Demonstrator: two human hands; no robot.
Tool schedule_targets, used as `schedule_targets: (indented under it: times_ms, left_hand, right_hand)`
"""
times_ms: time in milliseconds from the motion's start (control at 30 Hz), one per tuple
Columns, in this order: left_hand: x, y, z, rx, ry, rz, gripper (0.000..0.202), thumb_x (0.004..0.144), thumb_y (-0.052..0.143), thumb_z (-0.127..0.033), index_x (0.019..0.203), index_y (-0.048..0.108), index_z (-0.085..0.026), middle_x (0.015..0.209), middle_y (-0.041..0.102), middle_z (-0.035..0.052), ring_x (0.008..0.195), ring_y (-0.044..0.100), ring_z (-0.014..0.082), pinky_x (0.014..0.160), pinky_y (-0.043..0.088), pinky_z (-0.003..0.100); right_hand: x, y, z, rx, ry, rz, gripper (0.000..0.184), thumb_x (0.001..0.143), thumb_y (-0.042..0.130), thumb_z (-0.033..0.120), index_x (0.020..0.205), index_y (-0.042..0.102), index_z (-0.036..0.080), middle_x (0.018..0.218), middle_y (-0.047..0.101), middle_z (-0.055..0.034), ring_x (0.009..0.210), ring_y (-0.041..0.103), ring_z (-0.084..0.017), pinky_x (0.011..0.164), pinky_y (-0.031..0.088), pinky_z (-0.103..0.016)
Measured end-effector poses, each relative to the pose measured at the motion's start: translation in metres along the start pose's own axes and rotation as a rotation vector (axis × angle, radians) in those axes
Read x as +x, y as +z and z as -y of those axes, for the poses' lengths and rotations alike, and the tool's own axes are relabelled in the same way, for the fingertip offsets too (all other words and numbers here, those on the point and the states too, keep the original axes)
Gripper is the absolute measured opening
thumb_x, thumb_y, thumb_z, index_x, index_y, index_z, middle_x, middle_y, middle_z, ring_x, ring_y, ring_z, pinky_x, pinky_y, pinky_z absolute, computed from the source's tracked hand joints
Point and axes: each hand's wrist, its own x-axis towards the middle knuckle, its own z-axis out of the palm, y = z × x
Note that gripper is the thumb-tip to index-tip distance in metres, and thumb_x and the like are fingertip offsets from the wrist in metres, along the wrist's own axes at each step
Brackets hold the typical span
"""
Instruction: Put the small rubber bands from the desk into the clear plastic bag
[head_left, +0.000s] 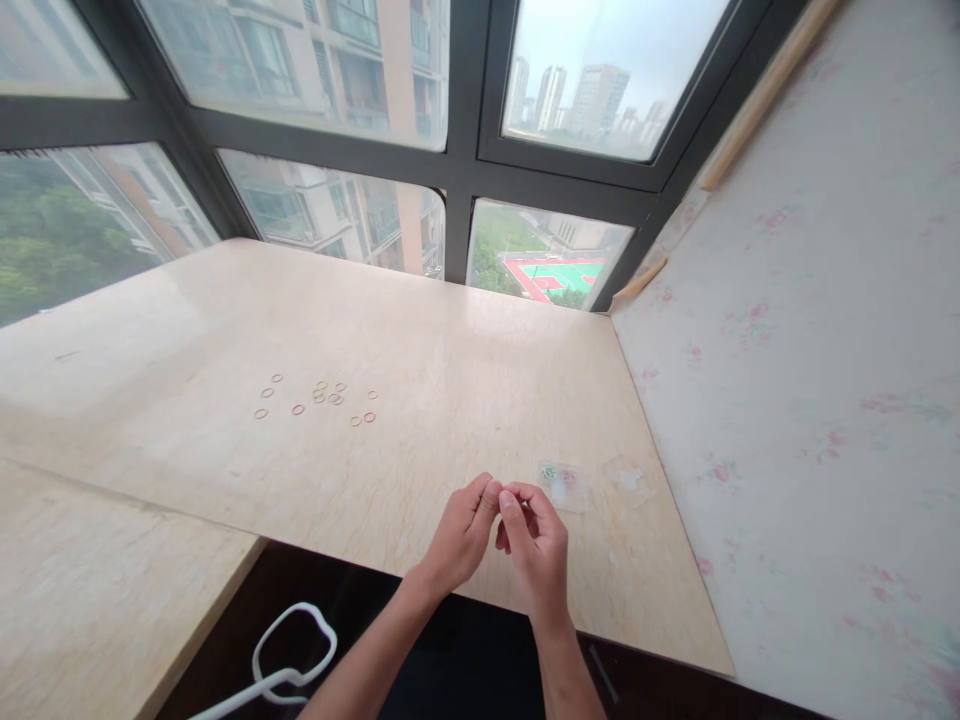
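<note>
Close to the counter's front edge, my left hand (468,525) and my right hand (536,545) meet at the fingertips. Thumb and fingers of each hand are pinched together, and whatever they hold is too small or hidden to make out. Just beyond my right hand lies a small clear plastic bag (574,492) with green and pink bits inside. Another crumpled clear plastic bag (632,482) rests to its right. Farther off to the left, several thin rings are spread on the surface, mostly yellowish like this ring (261,413), along with a red ring (298,410).
The marble-patterned counter (450,360) runs back to dark-framed windows (461,170). A flowered wall (795,380) bounds it on the right. Below the front edge, at lower left, a white looped tube or frame (296,640) stands in the dark gap beside a second slab (112,590).
</note>
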Motion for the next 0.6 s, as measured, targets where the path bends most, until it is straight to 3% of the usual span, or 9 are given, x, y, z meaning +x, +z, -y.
schedule_targets:
  times_ms: [300, 600]
  left_hand:
    - [-0.011, -0.037, 0.017, 0.129, -0.015, -0.096, 0.044, 0.095, 0.038, -0.051, 0.065, 0.045, -0.02, 0.06, 0.052, -0.0003, 0.055, 0.044, 0.0142, 0.053, 0.029, 0.027]
    - [-0.019, -0.068, 0.019, 0.137, -0.036, -0.036, 0.046, 0.098, 0.032, -0.05, 0.066, 0.047, -0.02, 0.063, 0.056, 0.0002, 0.06, 0.048, 0.0149, 0.058, 0.033, 0.027]
  right_hand:
    - [0.007, 0.029, -0.013, -0.093, -0.007, 0.141, 0.027, 0.091, 0.053, 0.042, 0.083, 0.062, 0.018, 0.062, 0.051, 0.0018, 0.052, 0.045, -0.01, 0.047, 0.041, -0.021]
    - [0.004, 0.054, -0.015, -0.102, 0.009, 0.203, 0.028, 0.092, 0.052, 0.041, 0.085, 0.063, 0.017, 0.06, 0.051, 0.0028, 0.051, 0.046, -0.01, 0.048, 0.04, -0.022]
